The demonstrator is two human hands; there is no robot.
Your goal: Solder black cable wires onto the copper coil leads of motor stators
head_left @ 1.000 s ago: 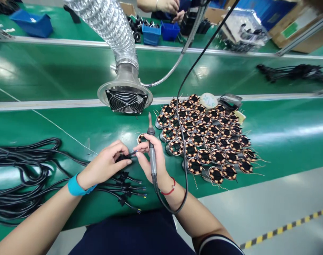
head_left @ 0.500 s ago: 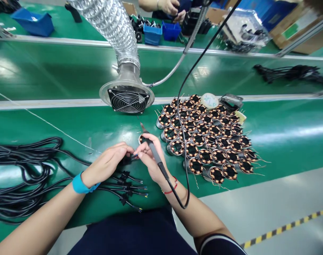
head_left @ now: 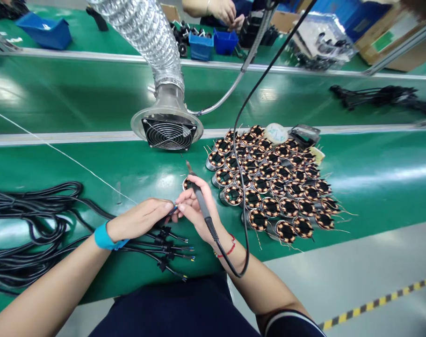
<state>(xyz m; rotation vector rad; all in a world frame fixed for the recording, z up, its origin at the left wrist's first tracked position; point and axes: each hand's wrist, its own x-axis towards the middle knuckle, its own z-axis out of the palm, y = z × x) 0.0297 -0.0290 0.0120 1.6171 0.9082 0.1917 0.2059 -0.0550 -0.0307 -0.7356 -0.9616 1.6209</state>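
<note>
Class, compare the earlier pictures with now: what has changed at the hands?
The soldering iron, held in the right hand, has tilted, its tip swinging left and towards the person. The left hand has flattened and moved closer to the right. Nothing was visibly let go. The copper-wound parts and fan stayed put.

The soldering iron (head_left: 203,206), dark grey in the handle with a thin brownish tip, slanted across the right hand (head_left: 198,220), its tip pointing forward and slightly left and its cord trailing back over the wrist. The black cable end (head_left: 171,212) lay between the left hand (head_left: 142,219) and the right fingertips, a bit of blue showing (the fingers hid much of it). One copper-wound ring (head_left: 185,183) sat just beyond the right fingers, partly covered.
</note>
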